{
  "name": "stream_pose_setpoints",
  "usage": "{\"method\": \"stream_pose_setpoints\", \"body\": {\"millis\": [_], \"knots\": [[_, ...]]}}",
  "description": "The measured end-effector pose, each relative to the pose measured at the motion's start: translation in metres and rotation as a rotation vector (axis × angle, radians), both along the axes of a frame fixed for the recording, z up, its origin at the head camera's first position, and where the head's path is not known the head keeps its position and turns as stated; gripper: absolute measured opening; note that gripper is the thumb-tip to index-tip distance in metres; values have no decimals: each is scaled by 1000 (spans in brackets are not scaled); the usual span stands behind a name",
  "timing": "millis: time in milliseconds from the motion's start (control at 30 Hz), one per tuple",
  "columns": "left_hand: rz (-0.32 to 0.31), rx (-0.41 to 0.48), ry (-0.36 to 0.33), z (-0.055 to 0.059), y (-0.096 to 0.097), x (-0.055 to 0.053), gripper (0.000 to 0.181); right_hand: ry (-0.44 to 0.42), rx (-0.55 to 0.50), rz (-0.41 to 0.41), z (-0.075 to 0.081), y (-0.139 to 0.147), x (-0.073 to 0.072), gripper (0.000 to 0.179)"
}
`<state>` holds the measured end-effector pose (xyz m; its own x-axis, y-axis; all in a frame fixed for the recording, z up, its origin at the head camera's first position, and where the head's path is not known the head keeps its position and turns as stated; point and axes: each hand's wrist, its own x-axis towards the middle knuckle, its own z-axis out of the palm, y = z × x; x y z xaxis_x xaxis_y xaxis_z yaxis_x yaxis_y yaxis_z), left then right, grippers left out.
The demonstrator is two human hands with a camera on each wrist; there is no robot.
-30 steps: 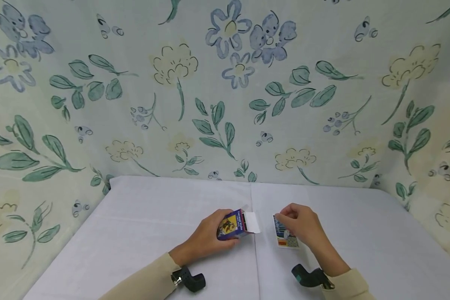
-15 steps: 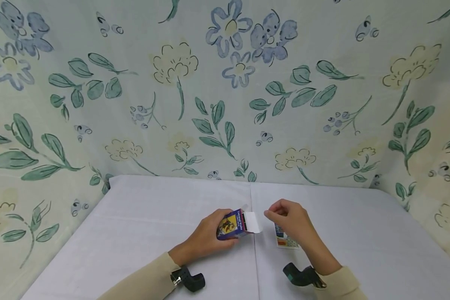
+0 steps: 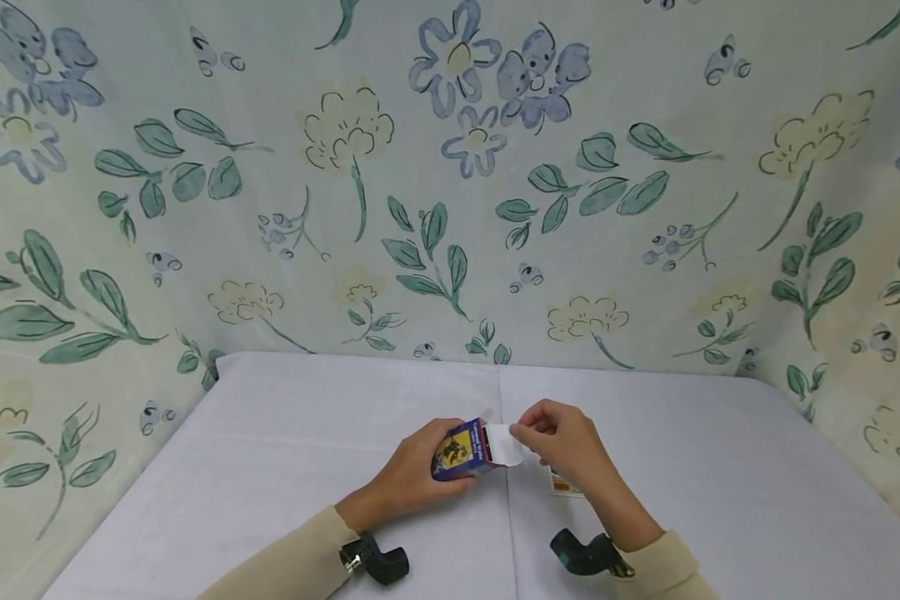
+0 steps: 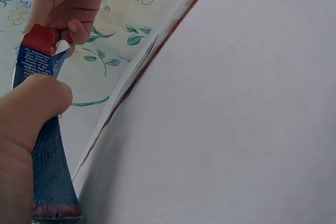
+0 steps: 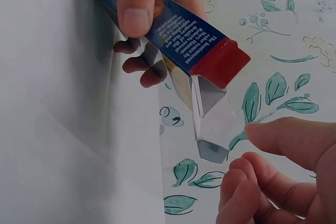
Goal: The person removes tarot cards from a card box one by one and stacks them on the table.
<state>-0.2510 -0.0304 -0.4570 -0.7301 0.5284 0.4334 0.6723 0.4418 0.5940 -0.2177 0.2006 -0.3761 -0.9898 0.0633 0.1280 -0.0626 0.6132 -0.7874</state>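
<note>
My left hand (image 3: 412, 471) grips a small blue card box (image 3: 453, 452) with a yellow picture on its front, tilted above the white table. The box's end is open, and its white flap (image 3: 505, 447) sticks out to the right. In the right wrist view, red side flaps (image 5: 223, 64) also stand out from the end. My right hand (image 3: 566, 442) is at the edge of the white flap, thumb and bent fingers apart with nothing between them. Below that hand lies a printed card or stack of cards (image 3: 565, 486), mostly hidden by it.
A white cloth (image 3: 330, 408) with a crease down its middle covers the table. Floral fabric (image 3: 450, 208) hangs behind it and along both sides. Black wrist cameras (image 3: 378, 560) are strapped to both forearms.
My right hand has moved left from the printed card to the box's flap and now covers more of the card. The left hand and box have stayed almost in place.
</note>
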Motion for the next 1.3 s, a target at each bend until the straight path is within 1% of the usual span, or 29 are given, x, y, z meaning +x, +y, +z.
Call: {"method": "stream_pose_setpoints", "body": {"millis": [233, 567, 933, 1067, 1300], "knots": [[-8, 2, 13, -1, 0, 0, 73, 6, 5, 13, -3, -8, 3, 16], [-15, -5, 4, -2, 0, 0, 73, 33, 63, 15, -4, -12, 5, 16], [-24, -3, -3, 0, -1, 1, 72, 2, 65, 53, -9, -16, 4, 17], [-32, -4, -9, 0, 0, 2, 72, 2, 85, 58, -11, -16, 4, 20], [-33, -10, 15, 0, 0, 1, 72, -29, 115, 62, -13, -16, 4, 24]]}}
